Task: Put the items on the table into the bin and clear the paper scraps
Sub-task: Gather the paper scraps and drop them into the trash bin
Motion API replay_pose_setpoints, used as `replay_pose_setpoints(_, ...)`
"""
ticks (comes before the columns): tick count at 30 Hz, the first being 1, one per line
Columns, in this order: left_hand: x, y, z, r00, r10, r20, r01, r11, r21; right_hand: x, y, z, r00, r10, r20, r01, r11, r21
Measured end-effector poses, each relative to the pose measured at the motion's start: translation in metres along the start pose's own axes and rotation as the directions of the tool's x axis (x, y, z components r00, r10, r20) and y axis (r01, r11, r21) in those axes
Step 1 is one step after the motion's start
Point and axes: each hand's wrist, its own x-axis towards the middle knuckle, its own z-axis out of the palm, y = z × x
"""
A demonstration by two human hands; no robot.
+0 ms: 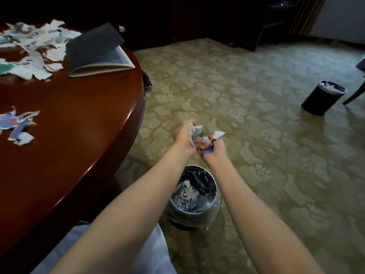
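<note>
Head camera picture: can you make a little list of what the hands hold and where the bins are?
left hand: grips torn white paper scraps
right hand: grips white and purple paper scraps
near bin: round plastic-lined bin close by on the patterned carpet, paper inside
far bin: round black bin on the carpet, paper inside
table: red-brown wooden table with white-green torn paper pile, blue torn pieces, dark grey folded booklet

A patterned green carpet (pixel 256 145) is covering the floor; dark furniture (pixel 197 20) is lining the far side; a polished reddish table (pixel 88 119) is gleaming.
</note>
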Motion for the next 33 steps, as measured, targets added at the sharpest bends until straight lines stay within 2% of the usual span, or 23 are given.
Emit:
replay_pose_setpoints(4,0.026,-0.034,-0.016,0.994,-0.053,-0.092,0.057,0.997,0.051,0.022,0.012,-0.03,0.993,0.04,-0.112,-0.044,0.998,-0.034)
replay_pose_setpoints(9,0.051,-0.059,-0.044,0.98,-0.143,-0.138,0.158,0.982,0.107,0.047,0.033,-0.073,0.962,0.136,-0.238,-0.151,0.987,-0.047)
replay_pose_setpoints(14,0.071,-0.08,-0.066,0.947,-0.218,-0.236,0.254,0.958,0.133,0.061,0.051,-0.105,0.835,0.267,-0.481,-0.38,0.912,-0.152)
replay_pose_setpoints(17,0.082,-0.093,-0.074,0.928,-0.268,-0.257,0.314,0.936,0.159,0.068,0.056,-0.116,0.769,0.302,-0.563,-0.459,0.874,-0.159)
replay_pose_setpoints(26,0.102,-0.117,-0.088,0.878,-0.372,-0.301,0.429,0.891,0.148,0.096,0.077,-0.14,0.678,0.339,-0.652,-0.512,0.854,-0.088)
replay_pose_setpoints(31,0.106,-0.12,-0.086,0.863,-0.377,-0.335,0.451,0.875,0.176,0.098,0.086,-0.143,0.705,0.371,-0.604,-0.497,0.867,-0.047)
replay_pose_setpoints(33,0.107,-0.12,-0.083,0.864,-0.409,-0.292,0.466,0.87,0.16,0.097,0.086,-0.144,0.717,0.372,-0.59,-0.489,0.871,-0.045)
